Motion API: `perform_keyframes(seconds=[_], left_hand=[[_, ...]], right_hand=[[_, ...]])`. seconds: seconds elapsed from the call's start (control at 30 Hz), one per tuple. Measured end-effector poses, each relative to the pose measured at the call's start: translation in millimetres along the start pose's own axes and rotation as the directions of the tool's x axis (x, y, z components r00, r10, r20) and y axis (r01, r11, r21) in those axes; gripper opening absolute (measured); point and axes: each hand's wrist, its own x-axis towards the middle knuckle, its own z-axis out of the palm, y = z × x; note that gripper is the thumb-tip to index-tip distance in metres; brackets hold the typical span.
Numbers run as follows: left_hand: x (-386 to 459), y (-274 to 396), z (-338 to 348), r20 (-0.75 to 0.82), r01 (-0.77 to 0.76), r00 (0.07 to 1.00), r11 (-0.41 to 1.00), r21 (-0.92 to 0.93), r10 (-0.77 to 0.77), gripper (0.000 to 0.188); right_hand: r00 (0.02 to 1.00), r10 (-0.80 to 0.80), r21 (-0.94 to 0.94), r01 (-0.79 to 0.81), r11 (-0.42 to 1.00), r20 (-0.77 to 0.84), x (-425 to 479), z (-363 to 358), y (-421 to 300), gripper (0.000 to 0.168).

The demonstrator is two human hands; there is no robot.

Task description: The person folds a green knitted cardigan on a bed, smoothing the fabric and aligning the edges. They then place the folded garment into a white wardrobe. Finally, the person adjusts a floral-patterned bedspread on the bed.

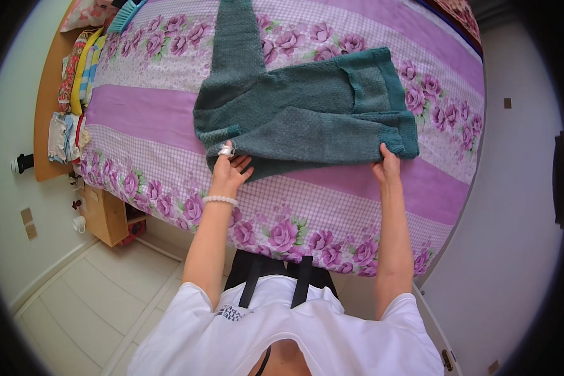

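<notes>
A green knitted sweater (305,98) lies on a bed with a purple floral bedspread (169,178). One sleeve points away towards the far side, and the nearer sleeve is laid along the body, its cuff near the hem. My right hand (388,164) pinches the edge of that cuff between thumb and fingers. At the sweater's shoulder end, my left hand (230,167) rests with its fingers spread at the near edge; a white wrapping covers a fingertip, and a beaded bracelet is on the wrist.
Folded clothes (82,70) are stacked by the wooden headboard (49,94) at left. A blue brush (124,16) lies at the bed's far left. Beside the bed are a wooden nightstand (103,216) and a white mug (79,224). A wall runs along the right.
</notes>
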Motion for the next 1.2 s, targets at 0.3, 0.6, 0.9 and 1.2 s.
perform_keyframes(seconds=[0.3,0.6,0.9,1.2], left_hand=[[10,-42,-50,0.095,-0.244,0.967,0.964,0.107,0.234,0.038],[-15,-36,-43,-0.026,-0.099,0.991,0.862,0.498,0.129,0.020],[-68,-38,-14,0.777,-0.583,0.256,-0.549,0.599,0.575,0.032],[14,-41,-28,0.835,-0.360,0.532,-0.857,0.369,0.137,0.066]], right_hand=[[0.990,-0.122,-0.131,0.131,0.983,0.072,33,-2,-37,0.029],[0.653,-0.752,-0.937,0.311,0.160,0.089,35,-6,-29,0.050],[0.534,-0.548,-0.765,0.432,-0.478,0.644,-39,65,31,0.056],[0.630,-0.465,-0.744,0.292,-0.601,0.622,8,40,45,0.065]])
